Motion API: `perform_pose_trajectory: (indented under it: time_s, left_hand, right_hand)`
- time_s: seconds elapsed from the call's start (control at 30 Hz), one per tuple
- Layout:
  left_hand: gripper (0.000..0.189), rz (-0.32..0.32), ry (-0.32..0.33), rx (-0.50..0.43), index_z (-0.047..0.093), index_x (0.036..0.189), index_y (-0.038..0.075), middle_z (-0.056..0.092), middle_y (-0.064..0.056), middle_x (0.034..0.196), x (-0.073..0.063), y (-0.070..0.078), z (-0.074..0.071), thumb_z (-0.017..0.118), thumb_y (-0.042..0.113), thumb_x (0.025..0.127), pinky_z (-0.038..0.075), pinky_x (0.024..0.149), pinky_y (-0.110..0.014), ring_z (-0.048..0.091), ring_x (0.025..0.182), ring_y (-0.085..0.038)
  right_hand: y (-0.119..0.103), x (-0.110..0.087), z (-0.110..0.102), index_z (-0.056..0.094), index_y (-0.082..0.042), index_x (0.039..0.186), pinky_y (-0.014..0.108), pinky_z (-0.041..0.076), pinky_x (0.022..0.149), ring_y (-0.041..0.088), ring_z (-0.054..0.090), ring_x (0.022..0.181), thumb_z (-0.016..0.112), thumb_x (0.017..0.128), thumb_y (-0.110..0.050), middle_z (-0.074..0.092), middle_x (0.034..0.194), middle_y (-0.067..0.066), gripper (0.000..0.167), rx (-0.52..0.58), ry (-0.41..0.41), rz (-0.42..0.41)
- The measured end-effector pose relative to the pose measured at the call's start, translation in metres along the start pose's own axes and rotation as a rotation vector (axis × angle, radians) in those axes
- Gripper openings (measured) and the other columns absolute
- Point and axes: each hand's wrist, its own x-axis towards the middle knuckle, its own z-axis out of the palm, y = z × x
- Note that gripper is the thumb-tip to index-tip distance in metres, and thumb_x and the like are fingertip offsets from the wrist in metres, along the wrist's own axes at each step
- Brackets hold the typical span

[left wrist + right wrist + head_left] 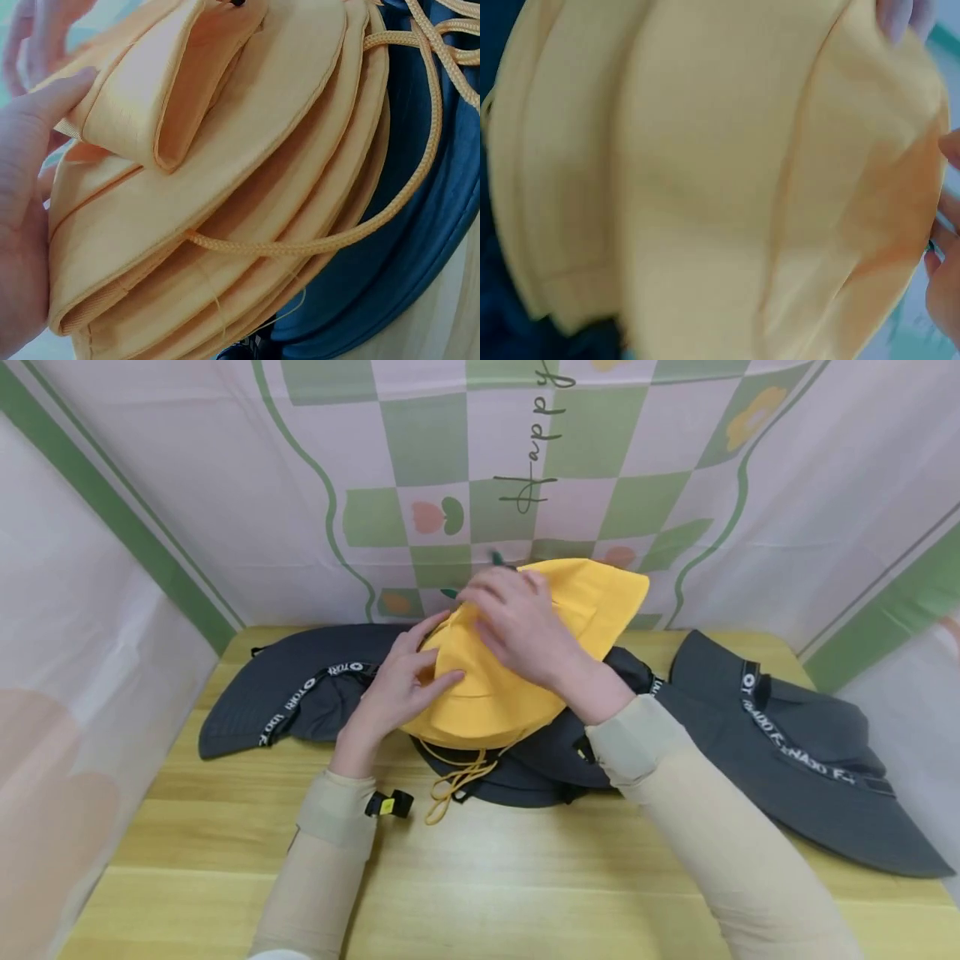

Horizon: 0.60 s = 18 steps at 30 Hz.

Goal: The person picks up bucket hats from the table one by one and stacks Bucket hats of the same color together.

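Several yellow hats (517, 702) are stacked over dark hats, their layered brims showing in the left wrist view. My left hand (401, 681) holds the left side of the top yellow hat, with the thumb over a fold of its fabric (120, 97) and the fingers behind. My right hand (517, 622), blurred, is bent over the crown near a small dark green tip (497, 558). In the right wrist view its fingertips are right at the edge of the yellow cloth (705, 180). I cannot tell whether they pinch it. A yellow cord (453, 785) hangs from the brim.
Dark hats with white-lettered bands lie on the wooden table (450, 893): one at the left (247, 693), one at the right (817, 777), and more dark brims (517, 785) under the yellow stack. A checkered green and white cloth (427, 443) hangs behind.
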Motion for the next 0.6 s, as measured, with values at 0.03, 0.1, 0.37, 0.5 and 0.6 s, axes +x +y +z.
perform_pose_trajectory:
  time_s: [0.03,0.1,0.37,0.5,0.6]
  left_hand:
    - [0.021,-0.005,-0.004,-0.005,0.075,0.099,0.008,0.038,-0.009,0.160,0.000,0.000,0.000,0.071,0.027,0.094,0.035,0.112,-0.050,0.038,0.142,-0.033]
    - [0.026,-0.034,-0.014,-0.024,0.074,0.105,0.006,0.035,-0.009,0.161,-0.001,0.000,-0.001,0.066,0.029,0.097,0.035,0.113,-0.050,0.035,0.145,-0.032]
    - [0.032,-0.125,-0.008,-0.090,0.069,0.100,0.003,0.030,-0.009,0.162,-0.002,-0.002,-0.002,0.050,0.029,0.104,0.042,0.105,-0.047,0.051,0.126,-0.028]
    - [0.032,-0.157,0.024,-0.080,0.070,0.105,0.002,0.032,-0.011,0.161,-0.002,-0.004,-0.002,0.051,0.028,0.104,0.043,0.105,-0.048,0.053,0.123,-0.029]
    - [0.034,-0.188,0.051,-0.072,0.071,0.110,0.001,0.036,-0.014,0.159,-0.002,-0.005,-0.003,0.054,0.029,0.103,0.041,0.109,-0.050,0.047,0.135,-0.032]
  right_hand:
    - [0.008,-0.002,-0.002,0.058,-0.008,0.132,0.058,0.033,0.106,0.034,0.048,0.133,0.063,0.098,-0.020,0.057,0.137,0.016,0.037,0.000,-0.012,0.060]
    - [0.028,-0.007,-0.007,0.045,-0.010,0.146,0.061,0.029,0.109,0.035,0.040,0.142,0.063,0.098,-0.031,0.046,0.150,0.017,0.055,0.022,-0.055,0.210]
    - [0.089,-0.039,-0.018,0.041,-0.006,0.150,0.064,0.018,0.111,0.040,0.043,0.136,0.054,0.102,-0.036,0.049,0.147,0.023,0.059,0.125,-0.227,0.575]
    - [0.090,-0.038,-0.027,0.056,0.004,0.134,0.061,0.034,0.105,0.045,0.053,0.117,0.051,0.104,-0.020,0.059,0.128,0.029,0.038,0.169,-0.113,0.530]
    - [0.083,-0.030,-0.035,0.062,0.006,0.122,0.057,0.042,0.095,0.044,0.057,0.104,0.051,0.104,-0.015,0.064,0.116,0.028,0.030,0.166,0.008,0.466]
